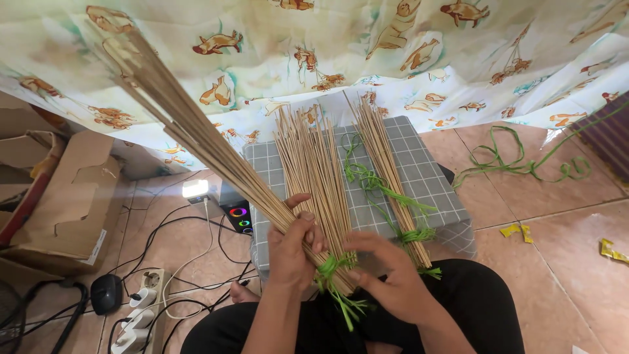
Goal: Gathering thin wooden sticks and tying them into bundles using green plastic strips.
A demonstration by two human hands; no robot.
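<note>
My left hand (293, 246) grips a long bundle of thin bamboo sticks (196, 134) that slants up to the upper left. My right hand (386, 275) pinches the green plastic strip (334, 278) knotted around the lower end of that bundle, over my lap. A loose fan of sticks (314, 164) lies on a grey checked cushion (426, 177) in front of me. Beside it lies another stick bundle (386, 164), tied with green strip (373, 187).
A curtain printed with animals (367, 46) hangs behind. A cardboard box (72, 196) stands at left; a power strip (141, 308), cables and a lit device (196, 190) lie on the tiled floor. Loose green strip (524, 164) and yellow scraps (517, 231) lie at right.
</note>
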